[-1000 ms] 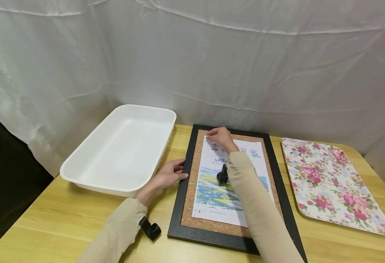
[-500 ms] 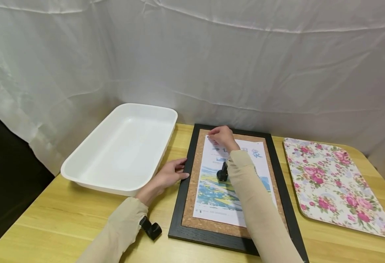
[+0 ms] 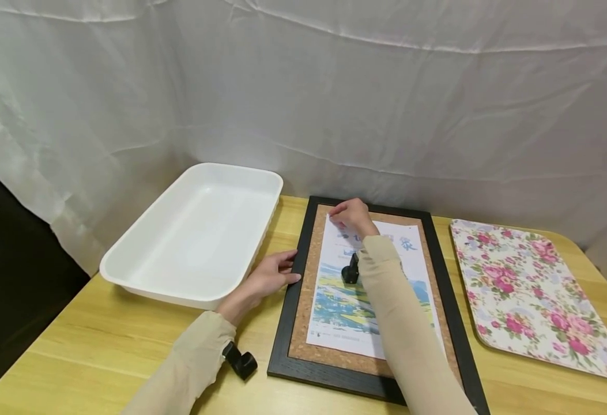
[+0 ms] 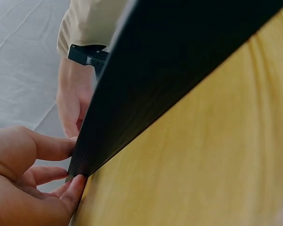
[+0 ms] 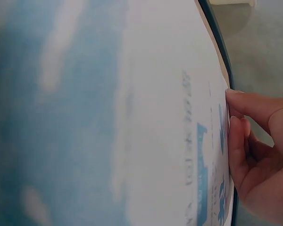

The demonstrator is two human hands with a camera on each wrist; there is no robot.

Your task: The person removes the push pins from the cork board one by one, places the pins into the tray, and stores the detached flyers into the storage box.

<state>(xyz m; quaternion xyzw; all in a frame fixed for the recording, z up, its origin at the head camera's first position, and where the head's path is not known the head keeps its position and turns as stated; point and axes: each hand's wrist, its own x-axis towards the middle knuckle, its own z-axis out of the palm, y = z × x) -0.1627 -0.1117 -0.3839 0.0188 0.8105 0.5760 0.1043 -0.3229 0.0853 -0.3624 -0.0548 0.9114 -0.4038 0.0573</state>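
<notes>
A printed paper poster [image 3: 329, 288] with blue and yellow artwork lies on a cork board [image 3: 300, 323] in a black frame [image 3: 329, 374]. My right hand [image 3: 353, 216] is at the poster's upper left corner, thumb and fingertips drawn together over what looks like a small pin, mostly hidden by them. The right wrist view shows those fingertips right at the paper's edge. A tiny dark dot marks the poster's upper right corner. My left hand [image 3: 269, 274] touches the frame's left side with extended fingertips and thumb, clearly seen in the left wrist view.
A deep white plastic tray [image 3: 189, 230] stands left of the board, its near corner over my left wrist. A floral tray [image 3: 531, 294] lies to the right. All rest on a yellow wooden table [image 3: 90, 357], with a grey curtain [image 3: 386, 104] behind.
The head view has shifted slightly, so things appear a little further right. Both hands keep their places on the frame and at the poster's corner.
</notes>
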